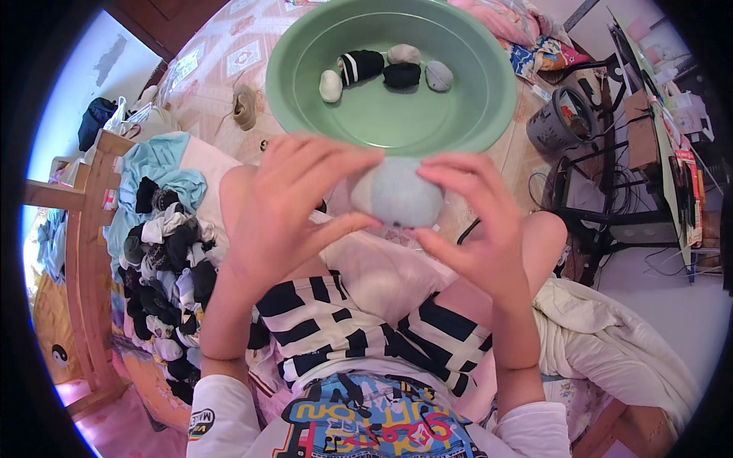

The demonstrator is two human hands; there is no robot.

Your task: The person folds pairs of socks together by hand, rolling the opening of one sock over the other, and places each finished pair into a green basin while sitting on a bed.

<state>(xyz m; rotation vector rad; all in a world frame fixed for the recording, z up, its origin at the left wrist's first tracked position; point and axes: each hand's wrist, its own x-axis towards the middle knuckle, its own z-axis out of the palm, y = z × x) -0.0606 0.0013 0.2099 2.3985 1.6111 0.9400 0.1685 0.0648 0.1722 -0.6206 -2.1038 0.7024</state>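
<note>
Between my two hands, over my lap, is a light blue and whitish balled-up pair of socks (403, 191). My left hand (286, 202) is slightly blurred and pinches its left side with fingers above and thumb below. On the other side, my right hand (481, 217) grips it with curled fingers and thumb. Just beyond stands a big green plastic basin (301, 133). In it lie several rolled socks: a white ball (330, 86), a black roll with white stripes (361, 68), a black ball (402, 75) and grey ones (439, 75).
To my left, a heap of loose socks (164, 282), mostly black, white and grey, lies beside a light blue cloth (156, 164) and a wooden frame (88, 252). A grey bin (550, 126) and a black-framed desk (603, 183) stand at right. A shoe (243, 107) is on the floor.
</note>
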